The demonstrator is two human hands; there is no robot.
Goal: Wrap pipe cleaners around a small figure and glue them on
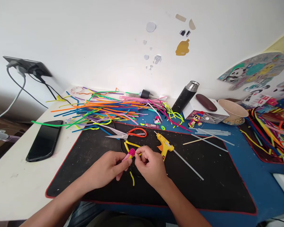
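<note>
Between the thumb and fingers of my left hand (111, 167) is a small bundle of pink and yellow pipe cleaners (131, 152), its top wound in a bright pink coil. My right hand (150, 164) is closed in a pinch right beside that coil; whatever lies between its fingertips is too small to make out. Just beyond my hands lie scissors (125, 136) with an orange handle loop, and a yellow loop (127, 145) partly hidden by my fingers. A short yellow pipe cleaner piece (132, 178) rests below my hands. To the right is a yellow glue gun (165, 145) with a clear glue stick in it.
A black mat (203, 192) covers the desk's middle. Behind it spreads a pile of colourful pipe cleaners (109, 108). A phone (45, 140) lies left. A black flask (185, 97), white box (203, 108), bowl (233, 110) and loose glue sticks (213, 132) are at right.
</note>
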